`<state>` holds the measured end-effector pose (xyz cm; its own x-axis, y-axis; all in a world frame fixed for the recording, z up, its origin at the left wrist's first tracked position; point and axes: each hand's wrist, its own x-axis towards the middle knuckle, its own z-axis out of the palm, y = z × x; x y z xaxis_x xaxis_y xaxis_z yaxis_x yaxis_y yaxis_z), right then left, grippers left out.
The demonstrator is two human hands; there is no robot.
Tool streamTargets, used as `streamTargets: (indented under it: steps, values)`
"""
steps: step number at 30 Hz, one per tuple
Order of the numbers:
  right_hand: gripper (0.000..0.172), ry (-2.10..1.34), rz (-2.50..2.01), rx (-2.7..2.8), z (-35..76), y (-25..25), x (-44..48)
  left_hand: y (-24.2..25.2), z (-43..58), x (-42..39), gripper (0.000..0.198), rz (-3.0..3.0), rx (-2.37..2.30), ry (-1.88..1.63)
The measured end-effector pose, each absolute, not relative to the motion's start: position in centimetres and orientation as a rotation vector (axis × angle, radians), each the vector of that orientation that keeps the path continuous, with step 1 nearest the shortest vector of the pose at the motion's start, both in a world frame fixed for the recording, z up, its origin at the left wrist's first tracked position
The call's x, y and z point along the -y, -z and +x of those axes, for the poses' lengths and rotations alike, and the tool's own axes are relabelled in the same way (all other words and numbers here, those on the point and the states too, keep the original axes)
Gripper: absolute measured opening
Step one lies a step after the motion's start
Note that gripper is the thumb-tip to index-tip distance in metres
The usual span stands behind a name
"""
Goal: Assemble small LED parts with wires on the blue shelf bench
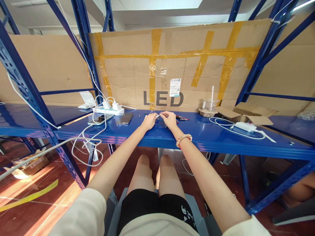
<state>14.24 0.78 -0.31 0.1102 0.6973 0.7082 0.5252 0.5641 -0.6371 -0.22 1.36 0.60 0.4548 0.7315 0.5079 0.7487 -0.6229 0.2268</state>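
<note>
My left hand and my right hand meet over the blue metal shelf top. The fingers of both are pinched together around a small, pale, thin piece, too small to name. Some tiny parts lie on the shelf beneath my fingers, partly hidden by them. Just right of my right hand lie several slim red and dark pieces. A tiny metallic part rests left of my left hand. A beaded bracelet circles my right wrist.
Leftward are a white power strip with plugs, looped white cables and a phone. A cup with a straw, an open cardboard box and a white adapter stand right. Taped cardboard closes the back.
</note>
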Motion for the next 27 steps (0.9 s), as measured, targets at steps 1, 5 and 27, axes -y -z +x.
streamTargets:
  steps: [1,5,27]
  values:
    - [0.014,-0.177,-1.074,1.550,14.3,0.3,-0.8,-0.6,-0.2,-1.3,0.035,-2.653,1.348,0.892]
    - [0.014,-0.217,-1.057,1.575,14.3,0.4,-0.9,-0.6,-0.3,-1.2,0.035,-2.638,1.338,0.864]
    - [0.030,-0.672,-0.993,1.502,14.6,0.6,-0.5,0.0,-0.7,-2.6,0.028,-2.852,1.179,1.140]
